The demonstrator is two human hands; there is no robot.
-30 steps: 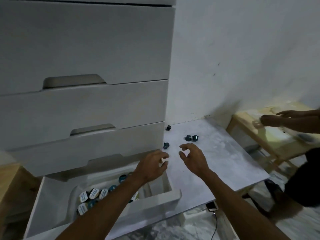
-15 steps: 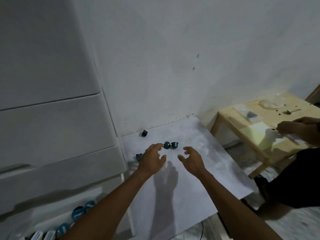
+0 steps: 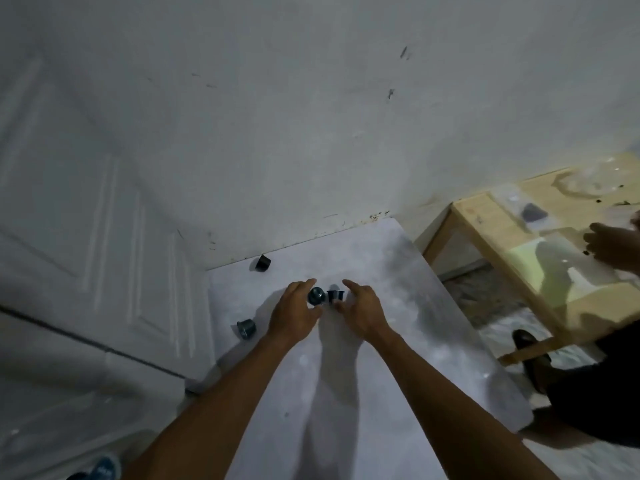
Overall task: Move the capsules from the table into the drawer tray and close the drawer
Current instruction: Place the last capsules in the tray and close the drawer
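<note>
Four small capsules lie on the white table (image 3: 398, 341). They are dark, blue-grey, shaped like little cups with a wider rim, and they look metallic with a dull shine. Two of them are in the middle of the table, touching or almost touching each other: the left middle capsule (image 3: 316, 295) lies on its side and shows its round end to the camera, and the right middle capsule (image 3: 336, 296) stands with the rim up. A third capsule (image 3: 263, 263) is near the wall (image 3: 311, 133), at the far edge of the table, tilted. A fourth capsule (image 3: 246, 328) lies on its side near the left edge of the table.

The left hand (image 3: 293, 315) and the right hand (image 3: 362, 311) are on both sides of the middle pair, fingers half spread and curved toward them. Both hands are empty; the left fingertips are just beside the left middle capsule, and I cannot tell if they touch it.

At the bottom left corner, a capsule with a blue top (image 3: 104, 469) is partly visible.
</note>
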